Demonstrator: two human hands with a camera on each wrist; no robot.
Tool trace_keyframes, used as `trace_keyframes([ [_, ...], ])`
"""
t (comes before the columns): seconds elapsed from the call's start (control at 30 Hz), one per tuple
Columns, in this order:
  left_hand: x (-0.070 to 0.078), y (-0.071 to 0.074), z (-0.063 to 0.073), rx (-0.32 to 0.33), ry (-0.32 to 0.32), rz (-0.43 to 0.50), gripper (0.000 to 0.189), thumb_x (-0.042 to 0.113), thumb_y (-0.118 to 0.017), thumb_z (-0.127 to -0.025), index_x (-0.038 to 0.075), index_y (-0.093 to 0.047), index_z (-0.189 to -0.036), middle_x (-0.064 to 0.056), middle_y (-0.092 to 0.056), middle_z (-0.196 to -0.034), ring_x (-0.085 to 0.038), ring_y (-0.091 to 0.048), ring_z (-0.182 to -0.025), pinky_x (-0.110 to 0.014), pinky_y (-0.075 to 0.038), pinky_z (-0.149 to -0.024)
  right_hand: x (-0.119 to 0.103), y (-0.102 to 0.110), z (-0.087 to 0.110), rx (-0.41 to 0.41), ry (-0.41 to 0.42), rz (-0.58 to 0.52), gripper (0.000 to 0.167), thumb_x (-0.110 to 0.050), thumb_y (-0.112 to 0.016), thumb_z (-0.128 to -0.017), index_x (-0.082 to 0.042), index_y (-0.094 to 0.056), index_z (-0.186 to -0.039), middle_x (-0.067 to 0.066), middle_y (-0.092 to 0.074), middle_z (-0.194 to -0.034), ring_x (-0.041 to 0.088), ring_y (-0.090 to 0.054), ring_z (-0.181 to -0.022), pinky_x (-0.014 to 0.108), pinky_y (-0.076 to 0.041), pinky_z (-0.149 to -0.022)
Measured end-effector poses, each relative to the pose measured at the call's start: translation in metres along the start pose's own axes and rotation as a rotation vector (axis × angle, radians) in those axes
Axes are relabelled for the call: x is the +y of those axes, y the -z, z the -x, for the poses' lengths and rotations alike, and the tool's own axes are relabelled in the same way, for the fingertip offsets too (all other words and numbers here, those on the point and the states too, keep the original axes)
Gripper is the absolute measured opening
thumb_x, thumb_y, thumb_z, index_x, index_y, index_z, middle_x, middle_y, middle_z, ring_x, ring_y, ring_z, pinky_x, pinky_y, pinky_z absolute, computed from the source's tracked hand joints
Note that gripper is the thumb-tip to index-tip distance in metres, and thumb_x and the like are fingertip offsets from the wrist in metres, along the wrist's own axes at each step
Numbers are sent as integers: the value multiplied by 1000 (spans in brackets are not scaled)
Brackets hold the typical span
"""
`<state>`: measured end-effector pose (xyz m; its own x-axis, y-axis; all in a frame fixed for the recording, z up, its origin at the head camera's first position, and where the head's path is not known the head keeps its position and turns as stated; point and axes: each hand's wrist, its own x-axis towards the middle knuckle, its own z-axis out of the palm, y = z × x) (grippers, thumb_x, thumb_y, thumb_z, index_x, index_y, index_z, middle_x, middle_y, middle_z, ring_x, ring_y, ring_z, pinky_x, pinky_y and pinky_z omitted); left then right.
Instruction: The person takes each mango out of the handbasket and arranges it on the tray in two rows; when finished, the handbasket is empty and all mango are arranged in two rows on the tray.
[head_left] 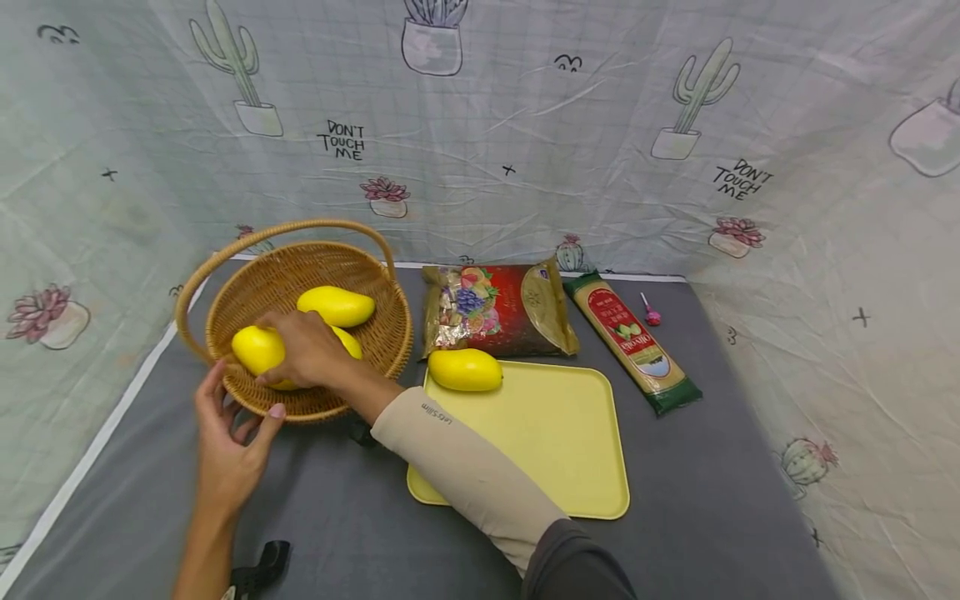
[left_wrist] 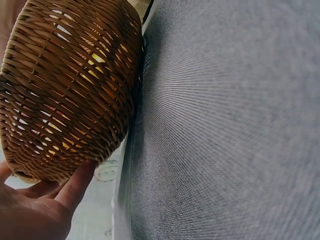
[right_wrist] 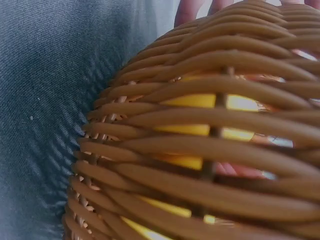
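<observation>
A wicker basket [head_left: 382, 358] with a tall arched handle holds several yellow mangoes. My right hand [head_left: 307, 348] reaches down into it and grips the leftmost mango [head_left: 257, 348], fingers over its far side and thumb near its front. Another mango [head_left: 336, 306] lies at the back of the basket, and others are partly hidden by the hand. My left hand [head_left: 232, 442] holds the basket's near left side, fingers at the rim by the handle's base. In the left wrist view its thumb [left_wrist: 80, 182] presses the woven wall. One mango [head_left: 465, 370] sits outside on the yellow tray [head_left: 540, 450].
Behind the tray lies a red and gold bag [head_left: 498, 308] with fruit pictures. A long green and tan packet [head_left: 633, 342] lies right of it, beside a small pink lollipop [head_left: 652, 317]. A cactus-print cloth [head_left: 465, 158] hangs behind the grey table [head_left: 705, 492].
</observation>
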<state>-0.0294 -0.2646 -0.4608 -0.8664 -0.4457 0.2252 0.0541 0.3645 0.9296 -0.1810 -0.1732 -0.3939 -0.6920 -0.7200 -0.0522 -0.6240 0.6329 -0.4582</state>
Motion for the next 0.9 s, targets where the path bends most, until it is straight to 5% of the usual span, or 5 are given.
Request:
trace_keyframes([
  [0.23, 1, -1, 1, 5, -12, -1, 94, -1, -71, -97, 26, -18, -169, -4, -25, -175, -23, -47, -137, -8, -43, -93, -1, -4, 2, 22, -20, 28, 82, -53, -87, -86, -34, -47, -154, -17, -58, -149, 6, -51, -136, 21, -43, -106],
  [0.5, -1, -3, 2, 14, -17, -19, 96, 0, -73, -96, 27, -19, -170, -3, -24, -176, -35, -48, -141, -6, -42, -93, -4, -9, -1, 27, -47, 99, 81, -55, -85, -87, -38, -44, -154, -13, -55, -146, 8, -51, -124, 22, -46, -96],
  [0.9, -3, -1, 1, 13, -27, -6, 94, -2, -71, -97, 26, -19, -170, -4, -25, -175, -21, -49, -139, -6, -43, -93, 1, -3, 11, 61, 13, 24, 79, -45, -88, -88, -35, -47, -155, -13, -57, -145, 7, -52, -124, 21, -43, -98],
])
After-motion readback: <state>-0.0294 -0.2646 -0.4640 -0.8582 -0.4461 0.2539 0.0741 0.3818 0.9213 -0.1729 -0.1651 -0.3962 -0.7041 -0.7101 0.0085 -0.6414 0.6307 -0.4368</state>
